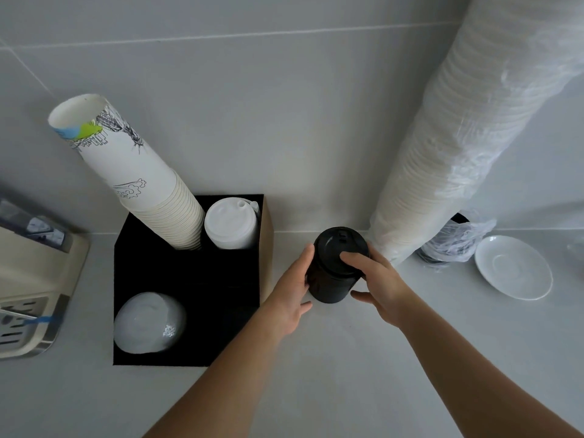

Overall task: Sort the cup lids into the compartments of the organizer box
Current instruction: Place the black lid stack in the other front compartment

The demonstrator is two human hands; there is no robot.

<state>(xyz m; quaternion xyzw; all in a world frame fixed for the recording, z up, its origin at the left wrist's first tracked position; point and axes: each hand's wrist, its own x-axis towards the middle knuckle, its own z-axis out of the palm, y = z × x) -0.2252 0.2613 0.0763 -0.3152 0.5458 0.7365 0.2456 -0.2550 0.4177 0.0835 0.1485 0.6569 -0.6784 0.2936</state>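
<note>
A stack of black cup lids (331, 279) stands on the white counter just right of the black organizer box (189, 279). My left hand (290, 295) presses against the stack's left side. My right hand (376, 279) grips its right side, with a finger on the top lid. In the box, the back right compartment holds a stack of white lids (230, 226). The back left compartment holds a tall stack of paper cups (142, 178). A stack of clear domed lids (148, 324) fills the front left one. The front right compartment looks dark and bare.
A tall plastic-wrapped sleeve of paper cups (458, 137) leans against the wall right behind the black lids. A white saucer (513, 267) lies at the right. A beige machine with a drip tray (28, 295) stands at the left edge.
</note>
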